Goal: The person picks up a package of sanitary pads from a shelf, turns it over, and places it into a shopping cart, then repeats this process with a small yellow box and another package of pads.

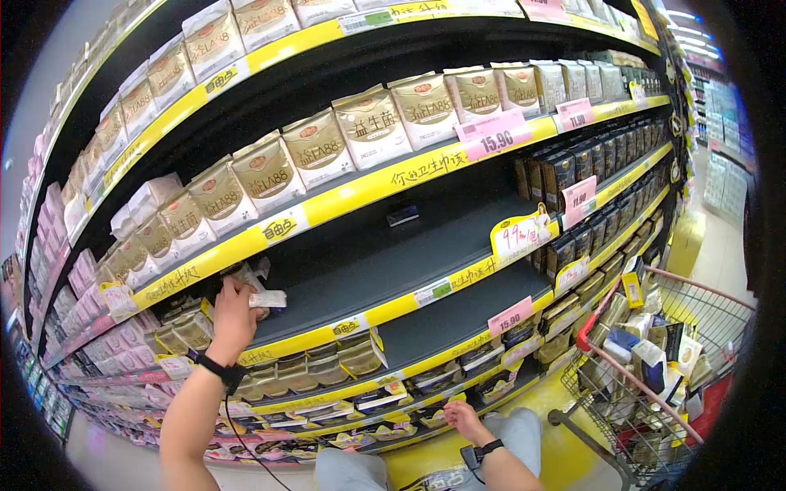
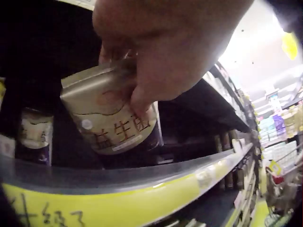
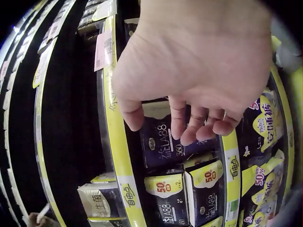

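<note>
My left hand [image 1: 235, 315] reaches into the left end of a shelf in the head view and grips a package. In the left wrist view, the left hand [image 2: 161, 56] pinches the top of a gold and dark package [image 2: 111, 116], which tilts above the shelf's yellow edge strip [image 2: 142, 203]. A similar package [image 2: 37, 135] stands deeper on the left. My right hand [image 1: 467, 421] is held low over my lap, holding nothing. Its fingers hang loosely curled in the right wrist view, the hand [image 3: 194, 71] in front of dark packages [image 3: 163, 198] on lower shelves.
Gold and white packages [image 1: 372, 127] line the shelf above. A small dark item [image 1: 403, 216] lies farther back on the left hand's shelf. A wire cart [image 1: 647, 401] with several packages stands at the right. Price tags [image 1: 526, 231] stick out from the shelf edges.
</note>
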